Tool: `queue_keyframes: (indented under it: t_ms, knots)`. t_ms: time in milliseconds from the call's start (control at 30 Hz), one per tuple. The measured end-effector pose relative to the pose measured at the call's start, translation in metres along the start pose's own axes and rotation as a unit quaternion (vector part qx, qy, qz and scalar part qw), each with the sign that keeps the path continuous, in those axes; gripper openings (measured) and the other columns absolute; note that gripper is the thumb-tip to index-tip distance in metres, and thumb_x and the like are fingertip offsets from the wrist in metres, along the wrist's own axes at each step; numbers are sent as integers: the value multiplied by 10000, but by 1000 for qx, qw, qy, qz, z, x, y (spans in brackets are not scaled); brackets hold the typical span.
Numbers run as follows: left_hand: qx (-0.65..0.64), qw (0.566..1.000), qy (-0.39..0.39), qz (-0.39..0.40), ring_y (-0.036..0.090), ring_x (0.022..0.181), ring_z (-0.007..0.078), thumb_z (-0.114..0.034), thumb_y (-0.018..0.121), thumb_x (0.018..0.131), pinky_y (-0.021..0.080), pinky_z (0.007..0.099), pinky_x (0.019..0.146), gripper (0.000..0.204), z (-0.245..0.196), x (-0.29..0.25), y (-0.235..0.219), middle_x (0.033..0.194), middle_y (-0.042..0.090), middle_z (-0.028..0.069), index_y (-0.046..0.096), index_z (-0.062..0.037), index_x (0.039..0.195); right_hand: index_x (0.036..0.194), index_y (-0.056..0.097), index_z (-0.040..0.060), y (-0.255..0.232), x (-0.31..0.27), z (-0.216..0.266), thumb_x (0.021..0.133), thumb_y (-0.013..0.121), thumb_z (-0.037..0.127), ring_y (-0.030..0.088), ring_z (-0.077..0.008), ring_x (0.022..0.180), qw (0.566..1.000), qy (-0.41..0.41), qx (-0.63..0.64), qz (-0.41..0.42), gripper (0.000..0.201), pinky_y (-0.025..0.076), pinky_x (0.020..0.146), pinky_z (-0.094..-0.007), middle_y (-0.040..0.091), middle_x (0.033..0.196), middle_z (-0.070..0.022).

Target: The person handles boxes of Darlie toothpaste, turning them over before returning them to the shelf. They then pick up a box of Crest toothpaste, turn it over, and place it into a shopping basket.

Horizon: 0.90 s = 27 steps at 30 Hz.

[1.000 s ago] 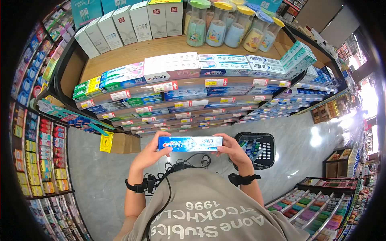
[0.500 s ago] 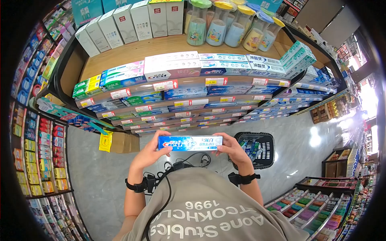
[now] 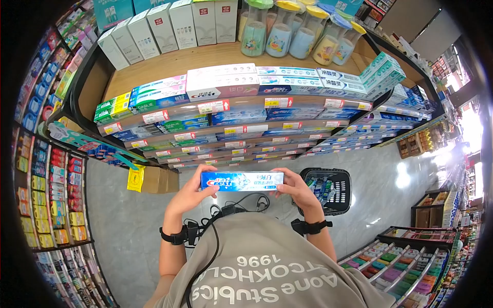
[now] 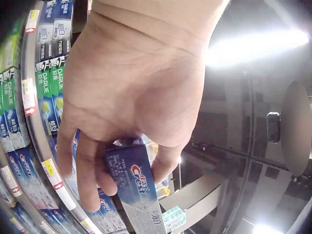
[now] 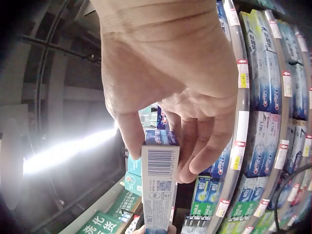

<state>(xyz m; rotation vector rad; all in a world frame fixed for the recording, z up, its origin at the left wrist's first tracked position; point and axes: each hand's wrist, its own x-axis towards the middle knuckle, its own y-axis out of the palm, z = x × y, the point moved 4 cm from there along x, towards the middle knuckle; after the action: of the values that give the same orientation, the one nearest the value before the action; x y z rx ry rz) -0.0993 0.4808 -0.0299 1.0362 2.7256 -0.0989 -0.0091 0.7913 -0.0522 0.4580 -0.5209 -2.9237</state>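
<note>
A blue and white Crest toothpaste box (image 3: 242,181) lies level between both hands, held in front of the chest with its printed front facing up. My left hand (image 3: 189,196) pinches the end with the red logo, thumb on the near side and fingers behind. At the white end my right hand (image 3: 302,194) grips in the same way. The left wrist view shows small print on the box's dark blue side (image 4: 130,170). From the right wrist, a barcode and a square code show on its white side (image 5: 160,183).
Ahead stands a curved shelf unit (image 3: 226,105) of toothpaste boxes with price tags; drink jugs (image 3: 277,43) and white cartons (image 3: 179,25) stand on top. A black basket (image 3: 339,206) holding several packs is on the floor at right. A cardboard box (image 3: 162,180) sits at left.
Both hands keep the same hold on the toothpaste box. It has shifted very slightly up and left in the head view.
</note>
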Motion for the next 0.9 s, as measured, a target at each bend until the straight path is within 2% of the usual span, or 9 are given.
queue_keyframes:
  t_ms: [600,900]
  knots:
    - [-5,1000,-6,2,634,877,129,-186,728,976,543,297,783,508,-3,6,5,1144,588,68,440,-75,1379,1408,526,18,-7,-5,2,945,728,146,685,-186,976,1000,1,8,-1,521,552,804,-323,695,1180,-112]
    - [-42,999,7,-11,615,805,115,-174,724,973,534,284,718,493,-14,3,9,1063,601,53,451,-80,1373,1408,509,-16,-3,-4,5,929,749,184,707,-204,948,1000,-6,10,-5,572,561,770,-324,709,1153,-134]
